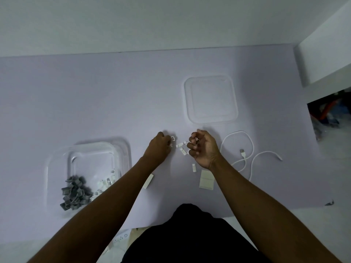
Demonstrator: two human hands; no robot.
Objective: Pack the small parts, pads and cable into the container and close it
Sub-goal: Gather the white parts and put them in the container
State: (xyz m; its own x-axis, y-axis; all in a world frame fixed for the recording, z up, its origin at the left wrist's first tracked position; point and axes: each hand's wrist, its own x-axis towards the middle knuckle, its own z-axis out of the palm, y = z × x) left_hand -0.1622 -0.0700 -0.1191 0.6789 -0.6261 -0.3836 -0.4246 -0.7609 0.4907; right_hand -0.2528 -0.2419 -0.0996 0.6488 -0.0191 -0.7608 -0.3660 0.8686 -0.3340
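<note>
A clear plastic container point(57, 160) stands at the left and holds several grey clips point(75, 194) and white clips point(105, 183). Its clear lid point(210, 99) lies flat at the back right. Small white clips point(182, 148) are scattered on the table between my hands. My left hand point(159, 149) has its fingers curled round white clips at the left of that group. My right hand point(203, 149), palm turned up, holds white clips in curled fingers. Two white pads point(206, 182) lie by my right wrist, another pad point(148, 180) by my left forearm. A white USB cable point(247, 154) lies looped at the right.
The work surface is a pale lilac sheet point(95, 101) against a white wall. One more white clip point(194, 167) lies near my right wrist. A white shelf edge point(326, 59) juts in at the far right, with clutter on the floor below it.
</note>
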